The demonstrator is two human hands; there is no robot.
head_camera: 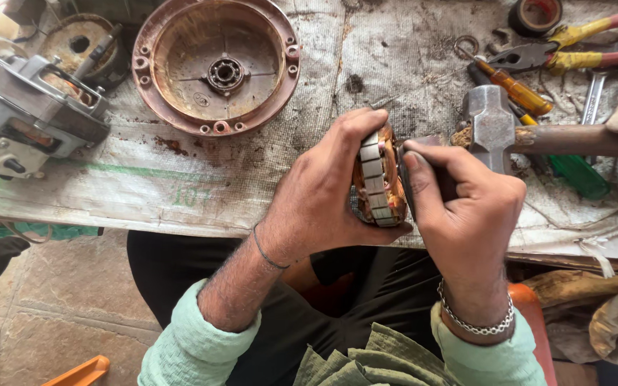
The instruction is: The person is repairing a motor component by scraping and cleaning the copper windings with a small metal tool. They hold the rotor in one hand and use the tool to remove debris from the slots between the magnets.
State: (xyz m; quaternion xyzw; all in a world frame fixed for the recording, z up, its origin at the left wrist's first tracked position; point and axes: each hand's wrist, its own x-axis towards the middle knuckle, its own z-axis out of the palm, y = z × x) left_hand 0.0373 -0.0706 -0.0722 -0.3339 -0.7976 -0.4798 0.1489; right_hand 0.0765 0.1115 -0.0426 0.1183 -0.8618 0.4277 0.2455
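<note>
My left hand (323,189) grips a round motor stator (378,179) on edge, its grey steel laminations and copper windings showing between thumb and fingers. My right hand (466,214) is closed around a dark tool handle (438,175) whose tip touches the stator's right face. Both hands hover over the front edge of a workbench covered with dirty woven sacking (180,179).
A rusty round motor housing with a centre bearing (216,68) lies at the back. A grey motor assembly (30,114) sits at left. A hammer (495,125), pliers (538,57), screwdrivers (513,86) and a tape roll (536,14) crowd the right.
</note>
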